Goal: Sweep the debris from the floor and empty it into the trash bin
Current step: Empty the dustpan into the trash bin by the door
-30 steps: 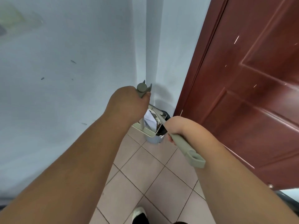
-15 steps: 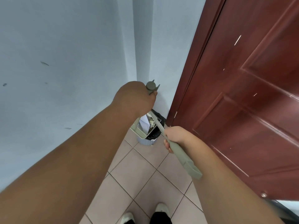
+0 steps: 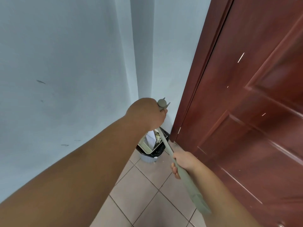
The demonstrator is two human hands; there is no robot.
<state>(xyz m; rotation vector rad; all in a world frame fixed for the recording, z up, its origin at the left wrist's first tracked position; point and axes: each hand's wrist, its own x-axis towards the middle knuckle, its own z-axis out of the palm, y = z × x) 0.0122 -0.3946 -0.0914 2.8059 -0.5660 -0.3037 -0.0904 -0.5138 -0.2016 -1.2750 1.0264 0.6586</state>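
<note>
My left hand [image 3: 146, 113] grips the top of the grey-green dustpan handle [image 3: 162, 104]. The dustpan [image 3: 147, 145] hangs tilted over the small grey trash bin [image 3: 148, 158], which has a black liner and stands in the corner by the wall. White paper [image 3: 151, 137] and scraps lie in the pan above the bin's mouth. My right hand [image 3: 183, 163] holds the grey-green broom handle [image 3: 188, 177] partway along; its far end reaches into the dustpan, where the broom head is hidden.
A pale blue wall [image 3: 65, 71] fills the left and a dark red wooden door [image 3: 246, 112] stands on the right, close to the bin. Beige floor tiles [image 3: 144, 194] lie below my arms.
The view has drifted and both hands sit a little farther from me. The dustpan stays tilted over the bin. My shoes have gone out of view.
</note>
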